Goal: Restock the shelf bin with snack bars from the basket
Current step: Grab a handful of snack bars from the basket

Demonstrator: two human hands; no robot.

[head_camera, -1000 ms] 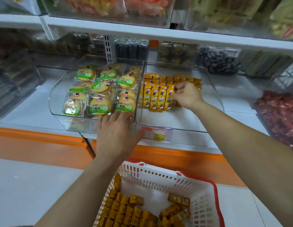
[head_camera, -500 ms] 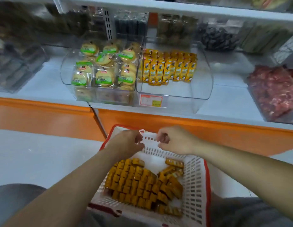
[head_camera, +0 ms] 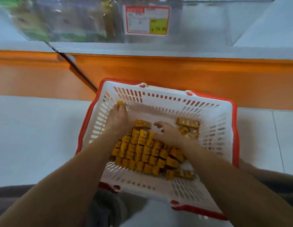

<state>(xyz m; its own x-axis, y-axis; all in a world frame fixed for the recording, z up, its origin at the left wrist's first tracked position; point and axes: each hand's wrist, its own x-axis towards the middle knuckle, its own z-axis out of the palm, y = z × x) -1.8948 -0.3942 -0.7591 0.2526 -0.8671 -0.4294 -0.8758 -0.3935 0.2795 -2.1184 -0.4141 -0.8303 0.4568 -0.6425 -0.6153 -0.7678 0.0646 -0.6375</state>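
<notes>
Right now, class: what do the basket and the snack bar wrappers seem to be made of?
The basket: likely moulded plastic, white with red rim, slotted walls, dull sheen. The snack bars: wrappers look like glossy printed film, orange-yellow; blur leaves foil or plastic open.

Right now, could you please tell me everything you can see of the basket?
The basket is white plastic with slotted walls and a red rim. It sits open-topped on the pale floor before the orange shelf base. Yellow snack bars stand in packed rows across its middle, with a few loose at the right. The left hand and right hand reach inside among the bars.
</notes>
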